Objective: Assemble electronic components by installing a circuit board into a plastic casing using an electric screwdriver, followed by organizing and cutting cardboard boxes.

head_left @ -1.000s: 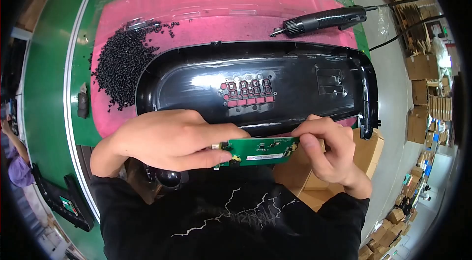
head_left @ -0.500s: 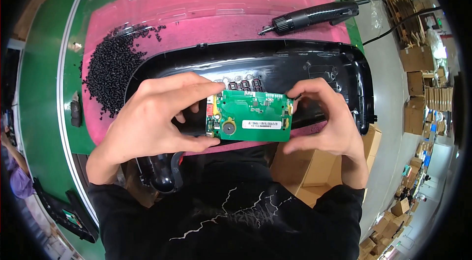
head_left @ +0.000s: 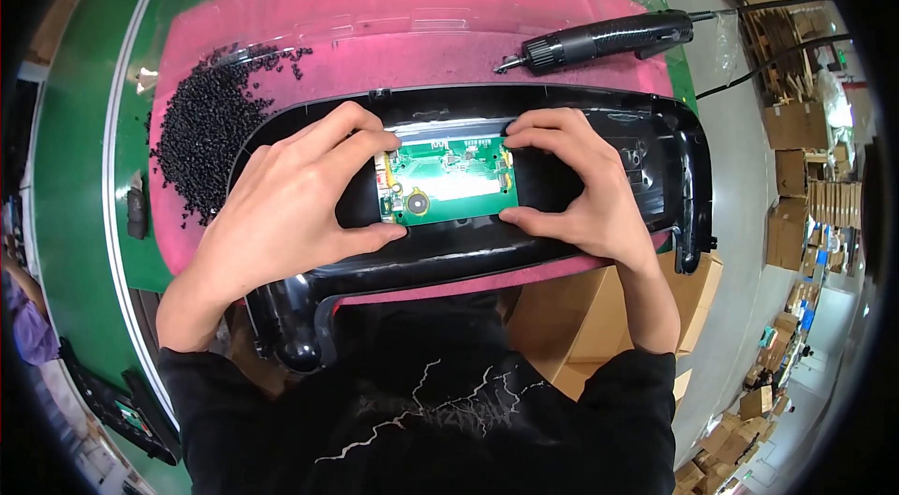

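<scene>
A green circuit board (head_left: 468, 202) with a round black buzzer lies over the middle of a long black plastic housing (head_left: 599, 233). My left hand (head_left: 300, 186) grips the board's left end, thumb at the lower corner and fingers at the upper one. At the right end, my right hand (head_left: 576, 181) holds it the same way, between thumb and fingertips. The board covers the housing's display cutouts. Whether it rests fully on the housing floor I cannot tell.
Behind the housing lies a black electric screwdriver (head_left: 599, 41), its cord running off right. Many small black screws (head_left: 211, 125) are heaped on the pink mat (head_left: 403, 55). An open cardboard box (head_left: 585, 312) stands below the table edge. Another person's purple sleeve (head_left: 36, 331) shows far left.
Both hands have carried the circuit board forward and slightly left, down into the housing. The right hand has closed onto the board's right corners, and the digit cutouts are now covered.
</scene>
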`<move>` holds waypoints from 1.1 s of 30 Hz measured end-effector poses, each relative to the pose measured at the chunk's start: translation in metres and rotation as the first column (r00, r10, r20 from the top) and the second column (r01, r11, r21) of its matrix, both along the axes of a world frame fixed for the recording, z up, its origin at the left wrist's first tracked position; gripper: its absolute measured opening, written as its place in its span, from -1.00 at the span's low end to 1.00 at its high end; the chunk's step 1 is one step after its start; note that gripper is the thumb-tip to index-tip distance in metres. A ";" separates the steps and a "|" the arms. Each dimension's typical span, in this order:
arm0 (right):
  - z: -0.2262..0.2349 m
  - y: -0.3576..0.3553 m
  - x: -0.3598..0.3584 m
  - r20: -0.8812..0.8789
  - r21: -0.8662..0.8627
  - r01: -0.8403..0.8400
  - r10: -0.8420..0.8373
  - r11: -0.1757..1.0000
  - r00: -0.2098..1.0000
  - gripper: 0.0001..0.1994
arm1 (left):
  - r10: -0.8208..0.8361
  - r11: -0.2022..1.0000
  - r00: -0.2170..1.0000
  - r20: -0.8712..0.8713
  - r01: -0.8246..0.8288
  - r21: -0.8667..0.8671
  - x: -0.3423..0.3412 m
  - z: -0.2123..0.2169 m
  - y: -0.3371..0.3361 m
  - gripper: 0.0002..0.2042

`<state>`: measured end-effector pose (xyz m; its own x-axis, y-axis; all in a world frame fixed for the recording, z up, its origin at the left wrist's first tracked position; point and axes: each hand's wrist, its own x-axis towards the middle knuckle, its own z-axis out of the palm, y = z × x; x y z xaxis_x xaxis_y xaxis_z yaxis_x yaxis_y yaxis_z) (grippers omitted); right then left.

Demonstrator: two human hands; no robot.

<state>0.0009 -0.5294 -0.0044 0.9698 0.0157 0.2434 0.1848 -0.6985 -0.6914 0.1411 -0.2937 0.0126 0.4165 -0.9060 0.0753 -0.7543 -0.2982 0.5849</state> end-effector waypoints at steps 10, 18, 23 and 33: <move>-0.002 0.002 0.002 -0.002 -0.034 0.012 -0.012 0.999 1.000 -0.48 | -0.008 0.998 0.999 0.051 0.005 0.068 0.001 -0.001 -0.001 -0.43; -0.002 0.005 0.005 -0.004 -0.056 0.017 -0.017 0.998 1.000 -0.49 | -0.009 0.998 0.997 0.070 0.004 0.067 0.004 -0.004 0.002 -0.44; -0.002 0.006 0.008 -0.012 -0.072 0.017 -0.018 0.997 1.000 -0.49 | -0.038 0.998 0.993 0.115 0.033 0.051 0.006 -0.005 0.004 -0.43; 0.006 0.013 0.004 -0.102 -0.121 0.042 -0.054 0.992 0.993 -0.42 | -0.095 0.994 0.977 0.193 0.084 0.065 0.003 -0.009 0.008 -0.45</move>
